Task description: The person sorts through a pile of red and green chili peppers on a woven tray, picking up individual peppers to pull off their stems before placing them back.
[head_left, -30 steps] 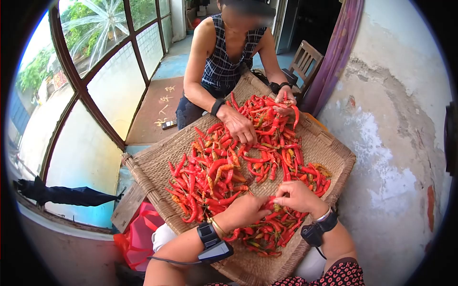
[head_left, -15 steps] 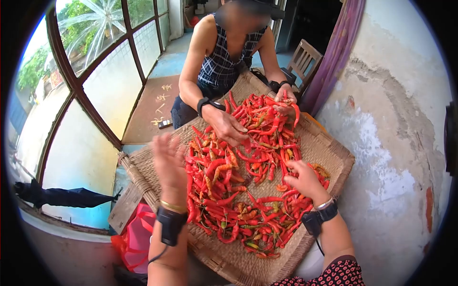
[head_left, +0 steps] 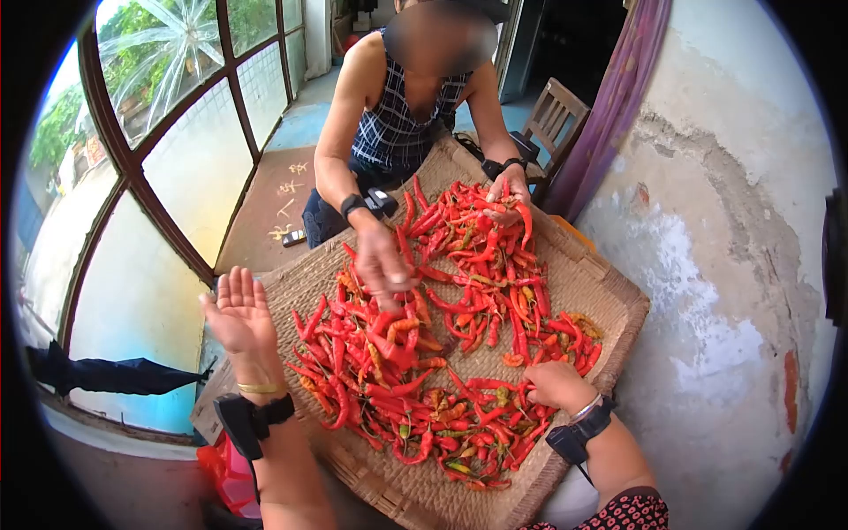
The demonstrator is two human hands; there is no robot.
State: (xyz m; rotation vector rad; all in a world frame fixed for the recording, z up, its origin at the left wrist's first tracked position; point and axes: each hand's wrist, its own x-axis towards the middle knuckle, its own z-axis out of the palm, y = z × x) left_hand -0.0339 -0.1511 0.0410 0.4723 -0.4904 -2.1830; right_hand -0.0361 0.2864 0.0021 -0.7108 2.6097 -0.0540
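A heap of red chili peppers (head_left: 389, 353), some orange or green, lies spread over a woven tray (head_left: 609, 300). My left hand (head_left: 240, 314) is raised over the tray's left edge, palm up, fingers stretched and nothing in it. On the right side of the heap, my right hand (head_left: 561, 386) has its fingers curled down among the peppers; whatever its fingertips hold is hidden. Across the tray, a co-worker's hand (head_left: 505, 199) holds several peppers, while the same person's other hand (head_left: 384, 265) is blurred above the heap.
The co-worker (head_left: 411, 115) sits at the tray's far side. A wooden chair (head_left: 556, 124) and purple curtain (head_left: 618, 115) are behind at right, near a peeling wall (head_left: 715, 265). At left are framed windows (head_left: 177, 194), a black folded umbrella (head_left: 115, 375) and a pink-red bag (head_left: 231, 477).
My left hand has swung left and turned palm up. My right hand has dropped lower and curled its fingers onto the peppers. The co-worker's blurred hand has moved left over the heap.
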